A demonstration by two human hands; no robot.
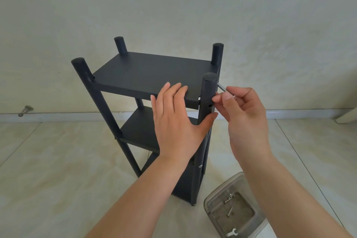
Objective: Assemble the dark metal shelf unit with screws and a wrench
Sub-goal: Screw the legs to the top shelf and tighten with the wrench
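Observation:
The dark metal shelf unit (143, 75) stands upright on the floor, four round posts rising above its top shelf. My left hand (177, 120) lies flat on the front edge of the top shelf, its thumb pressed against the near right post (207, 92). My right hand (245, 110) pinches a long silver screw (222, 88) just right of that post, the screw's tip against the post's side. An open screw hole (209, 105) shows lower on the post. A small wrench (231, 233) lies in the tray by the floor.
A grey plastic tray (216, 197) on the tiled floor at lower right holds loose screws (229, 198) and the wrench. A pale wall stands close behind the unit. A metal fitting (25, 111) sticks out at the baseboard on the left.

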